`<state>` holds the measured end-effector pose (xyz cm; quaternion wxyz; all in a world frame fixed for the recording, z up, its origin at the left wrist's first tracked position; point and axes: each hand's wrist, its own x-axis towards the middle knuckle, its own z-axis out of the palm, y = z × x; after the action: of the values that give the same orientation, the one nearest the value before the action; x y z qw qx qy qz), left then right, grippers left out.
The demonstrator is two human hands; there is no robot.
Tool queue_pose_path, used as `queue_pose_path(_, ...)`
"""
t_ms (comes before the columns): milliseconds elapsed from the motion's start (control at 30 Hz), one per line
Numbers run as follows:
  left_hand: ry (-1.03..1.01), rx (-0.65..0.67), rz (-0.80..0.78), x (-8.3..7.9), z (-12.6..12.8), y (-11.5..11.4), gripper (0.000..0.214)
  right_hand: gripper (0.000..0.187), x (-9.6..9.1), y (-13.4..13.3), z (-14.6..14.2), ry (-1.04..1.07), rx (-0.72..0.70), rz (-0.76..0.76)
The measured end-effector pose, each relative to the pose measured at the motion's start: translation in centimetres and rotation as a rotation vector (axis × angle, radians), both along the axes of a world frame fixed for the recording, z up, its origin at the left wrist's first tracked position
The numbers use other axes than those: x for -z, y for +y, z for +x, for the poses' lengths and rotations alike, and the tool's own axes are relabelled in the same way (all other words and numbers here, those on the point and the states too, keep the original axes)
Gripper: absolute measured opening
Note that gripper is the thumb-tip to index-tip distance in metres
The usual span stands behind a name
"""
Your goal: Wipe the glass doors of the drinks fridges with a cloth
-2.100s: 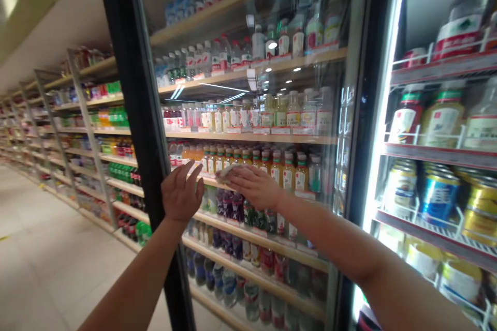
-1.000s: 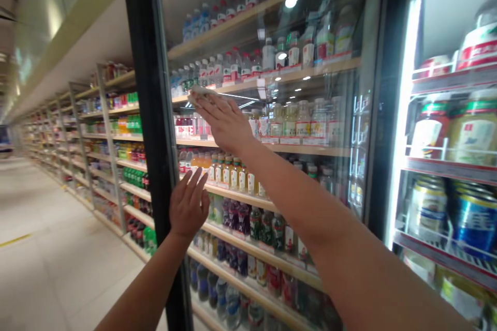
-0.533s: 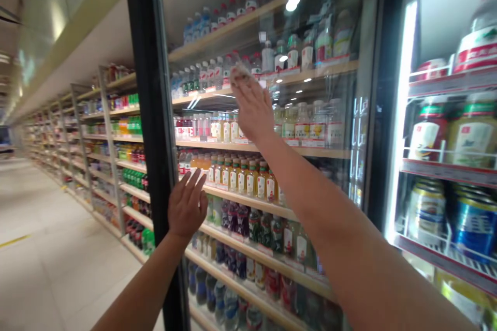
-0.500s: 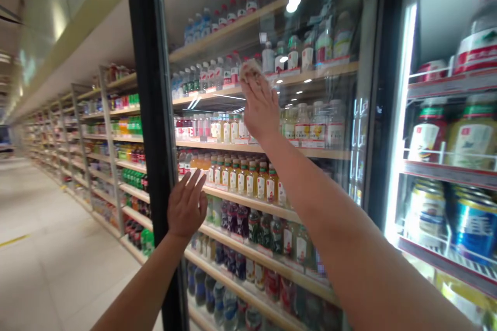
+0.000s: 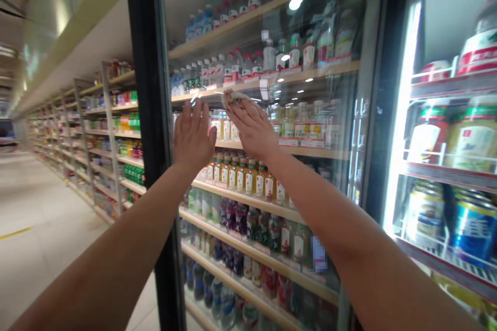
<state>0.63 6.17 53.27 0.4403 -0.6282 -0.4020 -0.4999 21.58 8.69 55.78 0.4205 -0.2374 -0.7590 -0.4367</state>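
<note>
A tall glass door (image 5: 310, 186) in a black frame stands swung out before me, with rows of bottles showing through it. My right hand (image 5: 254, 129) presses a crumpled pale cloth (image 5: 232, 97) with brownish marks against the pane, its fingers lying over it. To its left, my left hand (image 5: 194, 132) is raised with fingers stretched out, flat against or close to the glass beside the door's left frame bar (image 5: 145, 114). Nothing shows in the left hand. Part of the cloth is hidden under my right fingers.
On the right is a lit cooler shelf (image 5: 446, 173) with bottles and cans. Long store shelves (image 5: 112, 129) of drinks run away on the left along a pale tiled floor (image 5: 42, 269) with a yellow strip. Ceiling lights reflect in the pane.
My right hand has moved down and left across the glass with the cloth. My left hand has risen along the door's left side.
</note>
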Motion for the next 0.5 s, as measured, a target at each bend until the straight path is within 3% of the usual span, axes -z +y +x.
queue_pose_path(100, 0.001, -0.015, -0.014, 0.2, 0.1, 0.2, 0.065, 0.060, -3.0, 0.6, 4.2, -0.007, 0.034, -0.005)
queue_pose_path(200, -0.002, -0.027, -0.026, 0.7, 0.2, -0.1, 0.066, 0.063, -5.9, 1.0, 7.9, 0.339, 0.104, -0.007)
queue_pose_path(267, -0.009, -0.030, -0.037, 0.7, 0.3, -0.3, 0.067, 0.064, -6.6, 0.8, 8.9, 0.408, 0.128, -0.003)
queue_pose_path(433, -0.023, -0.032, -0.043, 0.6, 0.3, -0.6, 0.066, 0.063, -6.6, 0.2, 11.8, -0.138, 0.122, -0.025)
queue_pose_path(500, -0.018, -0.030, -0.039, 0.6, 0.3, -0.6, 0.065, 0.058, -7.3, 0.8, 14.9, -0.029, 0.147, 0.032)
